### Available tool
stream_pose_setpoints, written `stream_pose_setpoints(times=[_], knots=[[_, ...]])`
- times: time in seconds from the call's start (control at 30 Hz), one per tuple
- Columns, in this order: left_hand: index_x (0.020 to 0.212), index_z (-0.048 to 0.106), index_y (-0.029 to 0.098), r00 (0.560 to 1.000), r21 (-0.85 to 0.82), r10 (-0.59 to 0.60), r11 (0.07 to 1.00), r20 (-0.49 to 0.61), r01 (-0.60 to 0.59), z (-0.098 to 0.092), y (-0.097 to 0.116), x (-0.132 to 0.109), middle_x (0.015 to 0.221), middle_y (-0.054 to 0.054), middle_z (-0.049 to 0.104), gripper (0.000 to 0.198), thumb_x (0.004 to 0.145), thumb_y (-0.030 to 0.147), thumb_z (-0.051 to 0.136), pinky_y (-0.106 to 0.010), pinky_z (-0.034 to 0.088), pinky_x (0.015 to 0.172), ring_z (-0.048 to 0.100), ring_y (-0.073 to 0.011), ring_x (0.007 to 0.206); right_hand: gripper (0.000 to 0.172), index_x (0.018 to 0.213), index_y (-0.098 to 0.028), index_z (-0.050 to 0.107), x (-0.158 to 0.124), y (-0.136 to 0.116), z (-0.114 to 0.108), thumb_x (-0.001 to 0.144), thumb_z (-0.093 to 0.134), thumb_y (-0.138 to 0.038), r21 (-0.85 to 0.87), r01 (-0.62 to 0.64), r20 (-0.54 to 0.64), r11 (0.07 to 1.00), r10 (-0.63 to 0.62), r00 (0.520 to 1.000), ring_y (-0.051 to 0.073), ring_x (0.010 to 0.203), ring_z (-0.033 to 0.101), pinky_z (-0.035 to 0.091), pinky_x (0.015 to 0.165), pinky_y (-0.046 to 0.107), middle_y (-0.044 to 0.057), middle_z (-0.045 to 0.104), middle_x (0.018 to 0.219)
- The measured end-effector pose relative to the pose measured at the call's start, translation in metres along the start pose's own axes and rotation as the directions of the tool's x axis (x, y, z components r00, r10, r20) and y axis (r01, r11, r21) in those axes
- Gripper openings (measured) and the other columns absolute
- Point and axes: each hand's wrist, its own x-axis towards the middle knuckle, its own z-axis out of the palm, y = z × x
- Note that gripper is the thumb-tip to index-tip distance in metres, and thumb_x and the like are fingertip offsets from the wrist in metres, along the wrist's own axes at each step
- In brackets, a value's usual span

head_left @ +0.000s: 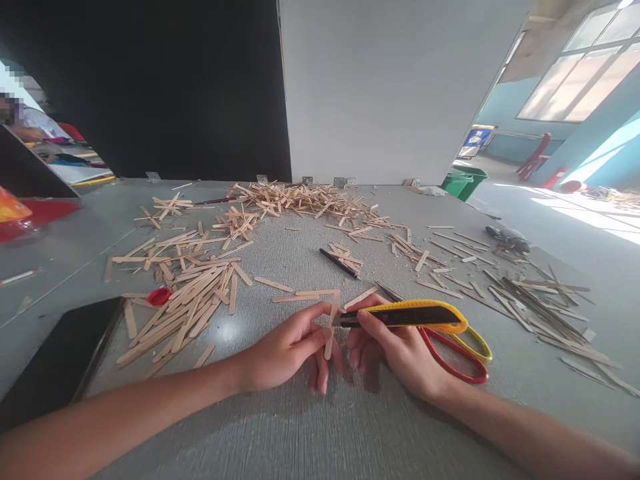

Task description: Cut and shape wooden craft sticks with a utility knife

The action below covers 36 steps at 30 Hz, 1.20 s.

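Observation:
Between the thumb and fingers of my left hand is a wooden stick, standing nearly upright in view. My right hand grips a yellow and black utility knife, whose tip meets the stick beside my left fingertips. Scissors with red and yellow handles lie on the table under and beside my right hand. Just beyond my left hand, more flat sticks rest on the grey table. A black pen lies farther off, next to a small heap of short stick pieces.
Loose sticks cover the left side near a black phone and a red ring. A large stick pile lies at the back by an upright panel. Thin strips spread at right. A person is at far left.

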Motion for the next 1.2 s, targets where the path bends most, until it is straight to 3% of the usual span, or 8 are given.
stream_pose_setpoints(times=[0.2,0.3,0.43,0.67,0.8,0.9,1.03,1.2], knots=[[0.135,0.049,0.024,0.999,-0.059,0.016,0.998,0.031,-0.014,-0.001,0.003,0.001,0.085,-0.001,0.073,0.032,0.11,0.043,0.054,-0.023,0.054,0.052,0.07,-0.0137,0.05,0.028,0.112,-0.021,0.057,-0.009,-0.004,0.003,0.108,0.055,-0.049,-0.179,0.106,0.059,0.978,-0.097,0.994,0.015,0.053,0.069,0.056,0.048,0.024,0.001,0.072,0.073],[0.135,0.048,0.023,1.0,-0.087,-0.01,0.996,0.027,0.013,-0.001,0.006,0.001,0.085,-0.002,0.074,0.035,0.109,0.045,0.056,-0.022,0.054,0.051,0.069,-0.0131,0.049,0.02,0.11,-0.021,0.061,-0.011,-0.007,0.005,0.109,0.056,-0.041,-0.37,0.229,0.106,0.901,-0.204,0.973,0.015,0.057,0.07,0.057,0.056,0.026,0.001,0.073,0.073],[0.134,0.047,0.022,1.0,-0.096,-0.014,0.995,0.011,0.015,-0.003,0.007,0.002,0.078,0.0,0.073,0.036,0.109,0.047,0.057,-0.02,0.053,0.048,0.067,-0.0123,0.047,0.012,0.107,-0.023,0.063,-0.013,-0.009,0.007,0.107,0.058,-0.034,-0.436,0.337,0.162,0.835,-0.296,0.942,0.014,0.057,0.066,0.053,0.055,0.025,0.0,0.072,0.074],[0.13,0.048,0.023,0.999,0.011,-0.008,1.0,-0.054,0.009,0.005,0.005,-0.001,0.085,-0.001,0.072,0.042,0.107,0.057,0.057,-0.021,0.052,0.048,0.069,-0.0137,0.052,0.027,0.108,-0.022,0.058,-0.012,-0.003,0.006,0.108,0.055,-0.049,-0.292,0.138,0.025,0.946,-0.136,0.99,0.015,0.054,0.068,0.055,0.049,0.025,0.002,0.073,0.073],[0.121,0.048,0.023,0.995,0.097,-0.005,0.995,-0.103,0.015,0.009,0.004,-0.004,0.083,-0.001,0.072,0.038,0.107,0.058,0.054,-0.022,0.051,0.05,0.068,-0.0137,0.054,0.035,0.107,-0.023,0.055,-0.008,-0.002,0.005,0.105,0.056,-0.058,-0.14,0.034,-0.004,0.989,-0.035,0.999,0.013,0.047,0.066,0.053,0.044,0.023,-0.001,0.071,0.071],[0.127,0.05,0.023,0.997,0.125,0.003,0.992,-0.084,0.008,0.008,0.004,-0.005,0.082,0.0,0.069,0.04,0.108,0.058,0.051,-0.023,0.051,0.05,0.068,-0.0137,0.055,0.041,0.104,-0.022,0.055,-0.004,-0.003,0.005,0.101,0.062,-0.062,-0.048,-0.031,-0.033,0.998,0.03,0.999,0.014,0.044,0.065,0.052,0.04,0.022,-0.002,0.071,0.068],[0.136,0.049,0.022,0.998,0.125,0.006,0.992,-0.063,0.002,0.006,0.003,-0.004,0.078,0.001,0.066,0.041,0.11,0.054,0.049,-0.022,0.05,0.051,0.067,-0.0135,0.054,0.043,0.104,-0.02,0.057,0.001,-0.003,0.002,0.099,0.066,-0.062,0.034,-0.057,-0.009,0.998,0.057,0.998,0.014,0.049,0.068,0.052,0.042,0.019,0.0,0.072,0.064],[0.134,0.049,0.023,0.999,0.08,0.01,0.997,-0.046,-0.006,0.004,-0.001,-0.003,0.081,0.001,0.067,0.034,0.111,0.049,0.049,-0.022,0.052,0.051,0.069,-0.014,0.056,0.044,0.104,-0.019,0.059,0.001,-0.002,-0.001,0.099,0.066,-0.062,0.054,-0.059,0.02,0.997,0.058,0.998,0.014,0.053,0.07,0.055,0.049,0.02,0.0,0.072,0.066]])
